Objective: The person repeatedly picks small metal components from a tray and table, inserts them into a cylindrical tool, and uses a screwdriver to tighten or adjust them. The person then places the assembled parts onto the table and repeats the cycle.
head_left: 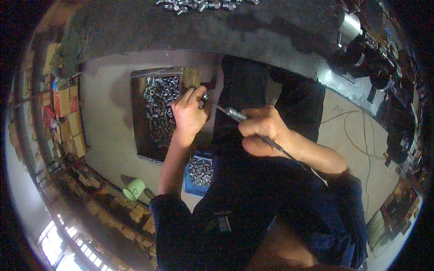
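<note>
My left hand (189,110) is closed on a small shiny metal fitting (205,98), pinched at the fingertips. My right hand (266,128) wraps around a pen-shaped handheld grinder (236,114) with a silver nose and a dark cable (276,146) trailing back along the forearm. The tool's thin tip points at the fitting; whether they touch I cannot tell. Just left of my left hand stands a crate (141,140) filled with many similar metal fittings (160,101). Below it, partly behind my left forearm, a blue container (192,188) holds more small metal parts (201,171).
A dark workbench (190,34) crosses the far side, with a heap of fittings (199,5) on it. Machinery with a silver cylinder (350,26) stands at far right. A cable (346,124) loops on the right floor. A green mug (134,189) sits at lower left, near shelves with boxes (68,101).
</note>
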Demonstrator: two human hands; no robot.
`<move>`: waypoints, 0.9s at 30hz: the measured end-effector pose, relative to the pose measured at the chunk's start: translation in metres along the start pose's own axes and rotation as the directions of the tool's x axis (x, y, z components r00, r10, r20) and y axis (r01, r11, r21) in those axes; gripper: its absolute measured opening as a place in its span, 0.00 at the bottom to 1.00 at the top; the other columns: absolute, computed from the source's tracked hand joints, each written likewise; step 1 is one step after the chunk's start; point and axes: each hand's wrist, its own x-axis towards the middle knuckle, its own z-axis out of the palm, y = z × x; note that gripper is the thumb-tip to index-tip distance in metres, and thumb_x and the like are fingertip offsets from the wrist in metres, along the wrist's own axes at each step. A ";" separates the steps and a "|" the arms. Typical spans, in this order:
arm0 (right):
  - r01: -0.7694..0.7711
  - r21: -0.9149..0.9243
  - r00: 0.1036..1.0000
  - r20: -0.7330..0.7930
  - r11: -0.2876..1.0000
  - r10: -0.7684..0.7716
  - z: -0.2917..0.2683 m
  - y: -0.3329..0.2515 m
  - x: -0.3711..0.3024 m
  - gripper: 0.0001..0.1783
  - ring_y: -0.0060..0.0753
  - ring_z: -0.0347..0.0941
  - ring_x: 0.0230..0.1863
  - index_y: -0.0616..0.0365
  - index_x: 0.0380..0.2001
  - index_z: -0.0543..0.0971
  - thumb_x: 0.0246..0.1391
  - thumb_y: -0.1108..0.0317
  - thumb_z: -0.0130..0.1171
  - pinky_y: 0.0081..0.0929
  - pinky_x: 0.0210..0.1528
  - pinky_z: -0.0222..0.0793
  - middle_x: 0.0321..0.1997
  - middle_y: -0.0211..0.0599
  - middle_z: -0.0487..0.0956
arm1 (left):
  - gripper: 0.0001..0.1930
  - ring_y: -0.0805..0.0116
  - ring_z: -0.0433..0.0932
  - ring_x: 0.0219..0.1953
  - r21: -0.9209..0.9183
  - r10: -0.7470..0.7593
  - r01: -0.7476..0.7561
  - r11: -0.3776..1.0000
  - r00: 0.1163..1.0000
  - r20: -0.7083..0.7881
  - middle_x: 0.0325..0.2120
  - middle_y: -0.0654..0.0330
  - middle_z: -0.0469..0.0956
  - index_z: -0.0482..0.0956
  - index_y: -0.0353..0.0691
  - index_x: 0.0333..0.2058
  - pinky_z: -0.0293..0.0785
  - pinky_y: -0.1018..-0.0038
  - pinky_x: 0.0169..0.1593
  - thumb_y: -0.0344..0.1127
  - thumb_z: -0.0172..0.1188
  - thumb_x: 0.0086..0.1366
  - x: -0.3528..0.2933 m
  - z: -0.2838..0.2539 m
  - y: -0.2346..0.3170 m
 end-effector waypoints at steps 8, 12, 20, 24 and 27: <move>0.025 0.005 1.000 -0.005 1.000 -0.025 -0.003 0.001 -0.009 0.15 0.50 0.63 0.20 0.59 0.12 0.59 0.29 0.74 0.58 0.42 0.21 0.57 0.14 0.42 0.61 | 0.11 0.71 0.70 0.14 -0.112 -0.033 0.027 0.993 0.998 -0.055 0.18 0.62 0.72 0.76 0.42 0.26 0.67 0.76 0.20 0.25 0.63 0.39 0.001 -0.001 0.011; -0.038 -0.118 0.998 0.039 0.992 0.043 0.005 0.005 0.001 0.12 0.50 0.68 0.19 0.58 0.12 0.64 0.31 0.71 0.58 0.43 0.20 0.61 0.17 0.42 0.66 | 0.16 0.59 0.73 0.18 -0.113 0.157 -0.166 0.980 0.984 -0.085 0.19 0.58 0.73 0.76 0.42 0.29 0.69 0.68 0.23 0.24 0.60 0.36 0.004 0.011 0.015; -0.006 -0.180 1.000 0.028 0.984 0.011 0.005 -0.002 -0.006 0.12 0.48 0.66 0.18 0.57 0.11 0.64 0.27 0.70 0.58 0.43 0.20 0.63 0.16 0.40 0.65 | 0.11 0.65 0.75 0.20 -0.206 -0.052 0.057 0.977 0.998 0.027 0.20 0.56 0.74 0.77 0.40 0.30 0.69 0.73 0.24 0.27 0.63 0.44 0.006 0.007 0.002; 0.033 -0.159 0.999 0.029 0.987 -0.029 -0.017 -0.014 -0.034 0.14 0.47 0.65 0.20 0.57 0.10 0.60 0.26 0.73 0.56 0.42 0.19 0.61 0.12 0.39 0.60 | 0.03 0.78 0.67 0.13 -0.604 -0.540 0.570 0.558 0.801 0.257 0.14 0.63 0.71 0.76 0.34 0.28 0.66 0.79 0.21 0.27 0.58 0.56 0.010 -0.019 -0.001; 0.016 -0.134 0.996 -0.084 0.991 -0.028 -0.013 -0.007 -0.038 0.15 0.44 0.58 0.15 0.56 0.07 0.57 0.22 0.76 0.54 0.37 0.15 0.51 0.11 0.37 0.57 | 0.11 0.70 0.66 0.11 -0.881 -0.366 0.469 0.067 0.833 0.416 0.11 0.60 0.68 0.73 0.32 0.36 0.68 0.73 0.22 0.35 0.54 0.61 0.003 -0.019 -0.004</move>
